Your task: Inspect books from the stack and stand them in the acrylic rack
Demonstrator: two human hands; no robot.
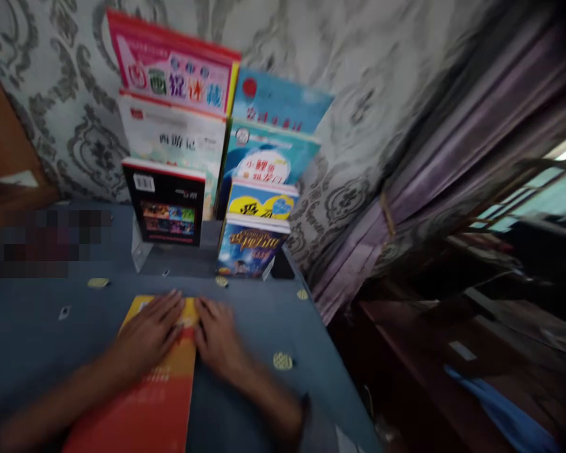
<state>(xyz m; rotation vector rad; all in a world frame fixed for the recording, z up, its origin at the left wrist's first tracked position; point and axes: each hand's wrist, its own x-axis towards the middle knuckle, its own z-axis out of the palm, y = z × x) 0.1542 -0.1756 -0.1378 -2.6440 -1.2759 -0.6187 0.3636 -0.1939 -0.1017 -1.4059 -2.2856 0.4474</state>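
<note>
A book with a yellow, orange and red cover (170, 390) lies on the blue-grey tabletop in front of me, slightly blurred. My left hand (153, 324) rests flat across its upper part, fingers stretched towards the upper right. At the book's upper right edge is my right hand (217, 330), its fingertips and thumb against that side. Its fingers are a little bent and do not wrap round the book. Part of the cover is hidden under my left hand and forearm.
Behind the book, upright books stand in two stepped rows, with a black book (165, 201) front left and a blue book (252, 245) front right. A dark flat object (283, 265) lies beside them. Patterned wallpaper (344, 126) rises behind; a purple curtain (358, 258) hangs right.
</note>
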